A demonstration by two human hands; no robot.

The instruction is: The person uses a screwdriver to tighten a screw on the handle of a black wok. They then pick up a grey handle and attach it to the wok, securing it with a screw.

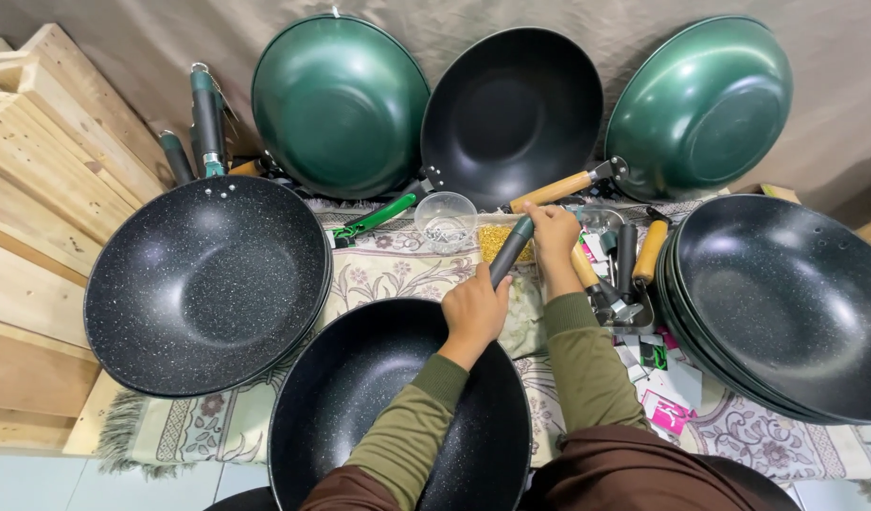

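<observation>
work in hand: a dark handle (509,252) with a green tip stands at the rim of the black speckled wok (397,416) nearest the person; it looks set against the pan, though whether it is fastened cannot be told.
done, as it seems: stacked woks at left (206,284) and at right (785,303) lie ready, some at left with handles on; three pans lean on the back wall.
left, as it seems: loose wooden handles (650,252) and dark ones lie beyond the right fingers, so more fitting appears to remain.
left hand (473,312): fingers curled narrow about the lower end of the handle, just above the wok rim; forearm crosses over the pan bowl.
right hand (554,237): fingertips pinched on the handle's upper green tip; whether a small part sits between them cannot be told.
beyond the fingers: a clear bowl of small screws (446,222), and a tub of yellow bits (497,241) just behind the handle.
under it all: a patterned cloth (397,270).
</observation>
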